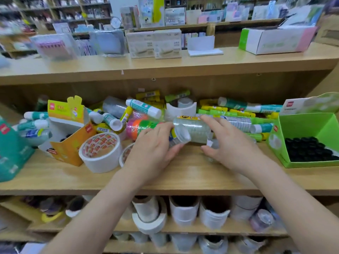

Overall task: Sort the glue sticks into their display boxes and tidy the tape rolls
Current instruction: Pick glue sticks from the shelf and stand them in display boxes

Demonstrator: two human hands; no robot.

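Observation:
On the middle shelf point(183, 178) lies a jumble of glue sticks point(143, 106) and tape rolls. My left hand point(154, 149) grips a small stack of clear tape rolls point(178, 135) with a blue-yellow label. My right hand point(229, 145) reaches over a small clear item point(212, 143), fingers spread, fingertips touching a long pack of clear tape point(198, 129). A white tape roll point(100, 151) with red print leans at the left. An orange display box point(73, 136) stands left, a green display box point(308, 140) holding black-capped sticks right.
A teal box point(12, 151) sits at the far left edge. Yellow and green glue sticks point(229, 111) pile at the shelf back. The lower shelf holds several white tape rolls point(183, 211). The upper shelf carries white boxes point(275, 40) and packaged stationery.

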